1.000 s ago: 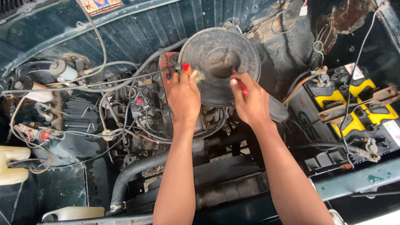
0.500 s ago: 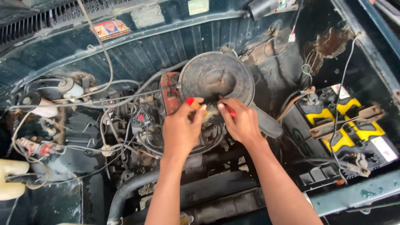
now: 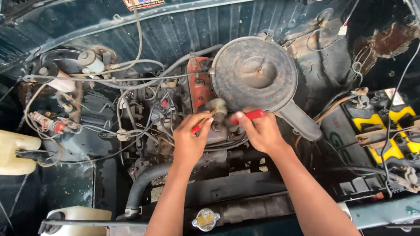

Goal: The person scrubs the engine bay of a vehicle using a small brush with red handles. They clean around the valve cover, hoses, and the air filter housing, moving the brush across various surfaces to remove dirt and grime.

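Both my hands are down in an old car's engine bay, just below the round dusty air cleaner housing (image 3: 254, 74). My right hand (image 3: 260, 131) grips a red-handled tool (image 3: 248, 115) whose tip points left at a small cap-like part (image 3: 217, 105) on the engine. My left hand (image 3: 189, 142) pinches something thin with a red end (image 3: 195, 129) beside the same part; I cannot tell what it is. A red engine cover (image 3: 199, 83) sits just behind my hands.
Tangled wires and hoses (image 3: 131, 100) fill the left side. A yellow-topped battery (image 3: 385, 131) sits at the right, a pale fluid tank (image 3: 15, 153) at the far left. A radiator cap (image 3: 205, 218) and black hose (image 3: 142, 188) lie near me.
My hands have dropped from the air cleaner's front edge to the engine part below it. The view has shifted slightly, and the red-handled tool now shows in my right hand.
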